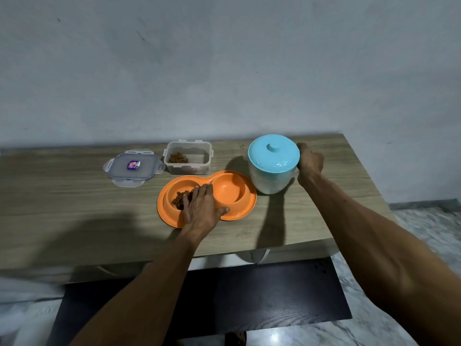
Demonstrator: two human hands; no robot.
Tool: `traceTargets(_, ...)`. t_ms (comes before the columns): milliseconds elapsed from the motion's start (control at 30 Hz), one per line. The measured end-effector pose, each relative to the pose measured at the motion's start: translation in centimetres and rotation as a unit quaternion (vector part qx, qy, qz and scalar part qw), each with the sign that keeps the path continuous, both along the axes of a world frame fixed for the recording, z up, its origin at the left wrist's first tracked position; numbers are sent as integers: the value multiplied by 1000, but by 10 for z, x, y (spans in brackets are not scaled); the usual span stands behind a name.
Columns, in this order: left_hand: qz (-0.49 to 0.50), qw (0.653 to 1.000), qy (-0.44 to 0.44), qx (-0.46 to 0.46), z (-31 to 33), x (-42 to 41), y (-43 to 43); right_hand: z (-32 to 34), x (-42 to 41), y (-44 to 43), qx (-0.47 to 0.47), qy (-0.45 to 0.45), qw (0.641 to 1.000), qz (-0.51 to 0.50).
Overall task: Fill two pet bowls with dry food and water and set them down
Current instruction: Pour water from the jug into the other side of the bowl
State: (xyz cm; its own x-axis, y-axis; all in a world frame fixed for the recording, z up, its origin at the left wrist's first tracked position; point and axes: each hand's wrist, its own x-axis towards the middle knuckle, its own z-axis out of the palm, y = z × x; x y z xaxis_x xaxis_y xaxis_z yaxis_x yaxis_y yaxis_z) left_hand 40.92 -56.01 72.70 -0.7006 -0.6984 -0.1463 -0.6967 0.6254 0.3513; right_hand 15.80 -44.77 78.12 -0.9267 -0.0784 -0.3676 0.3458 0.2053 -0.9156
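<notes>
Orange double bowl [225, 188] under left hand [202, 208], right hand [309, 162] gripping jug [273, 166]

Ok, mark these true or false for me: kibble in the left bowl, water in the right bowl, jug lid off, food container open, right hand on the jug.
1. The left well of the orange double bowl holds kibble: true.
2. The right well holds water: false, it looks empty.
3. The blue jug has its lid off: false, the lid is on.
4. The food container is open: true; its lid lies beside it.
5. The right hand is at the jug: true.
</notes>
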Motion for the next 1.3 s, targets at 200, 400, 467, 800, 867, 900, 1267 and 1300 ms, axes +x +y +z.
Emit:
traceTargets(200,0,1000,-1,11,2,0,-1,22,7,-11,39,61,997,17)
traceTargets(400,-1,1000,2,18,4,0,-1,30,12,-18,85,111,989,43)
traceTargets(467,0,1000,3,20,4,0,-1,32,12,-19,96,125,986,50)
traceTargets(800,5,1000,9,23,5,0,-1,43,11,-23,125,185,972,71)
traceTargets(867,5,1000,11,24,5,0,-1,45,10,-23,128,188,971,74)
traceTargets(900,5,1000,10,24,4,0,-1,46,10,-23,131,190,970,74)
traceTargets(1267,10,1000,8,25,5,-1,-1,47,6,-22,153,194,965,87)
traceTargets(1300,10,1000,7,25,5,-1,-1,47,6,-22,150,191,966,85)
